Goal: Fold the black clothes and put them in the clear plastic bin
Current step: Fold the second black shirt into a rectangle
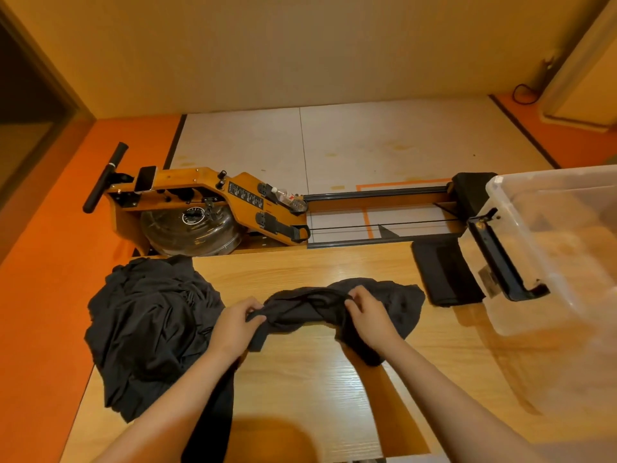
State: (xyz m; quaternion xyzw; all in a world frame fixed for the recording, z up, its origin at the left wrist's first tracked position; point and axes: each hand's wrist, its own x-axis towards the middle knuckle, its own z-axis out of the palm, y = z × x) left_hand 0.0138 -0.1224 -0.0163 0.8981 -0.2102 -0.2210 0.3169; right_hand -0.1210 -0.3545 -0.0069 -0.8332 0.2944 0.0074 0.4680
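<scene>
Head view, looking down on a wooden table (pixel 317 389). Near the middle of it, a black piece of clothing (pixel 300 310), all crumpled and lying on the wood. On its left end, the left hand (pixel 233 324), fingers curled tight round the cloth. On its top edge, more to the right, the right hand (pixel 369 317), fingers bent and pinching the cloth.

By the table's left edge, a big messy pile of black clothes (pixel 147 325), hanging a little over the side. Toward the far right corner, a folded black cloth (pixel 447 275), flat and neat, just beside the clear plastic bin (pixel 534 202). Bin at the right edge, open on top, with a black clip handle (pixel 497 255) on the end nearest the folded cloth. Hard to tell what is inside.

Past the table's far edge, down on the floor, a wooden rowing machine (pixel 207 195).
</scene>
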